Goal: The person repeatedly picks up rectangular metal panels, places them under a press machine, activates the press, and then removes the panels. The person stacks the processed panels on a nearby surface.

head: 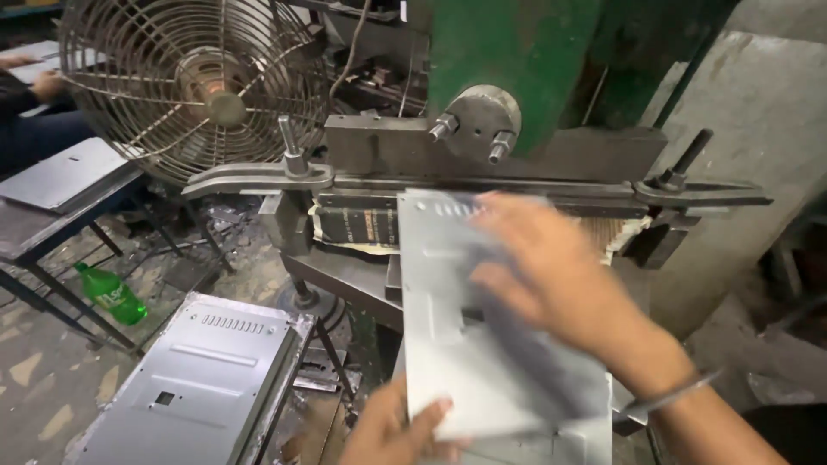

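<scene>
A flat grey sheet-metal panel (457,336) with punched slots lies in front of a green press machine (508,60), its far end at the press die (482,194). My left hand (392,430) grips the panel's near left corner, thumb on top. My right hand (551,275) lies flat on the panel's upper right part, fingers spread and blurred with motion. More panels lie under it at the bottom of the view.
A stack of similar grey panels (189,387) rests on a stand at lower left. A wire-caged fan (198,82) stands at upper left. A green plastic bottle (110,294) lies on the floor. Another person's arm (30,90) shows at the far left by a table.
</scene>
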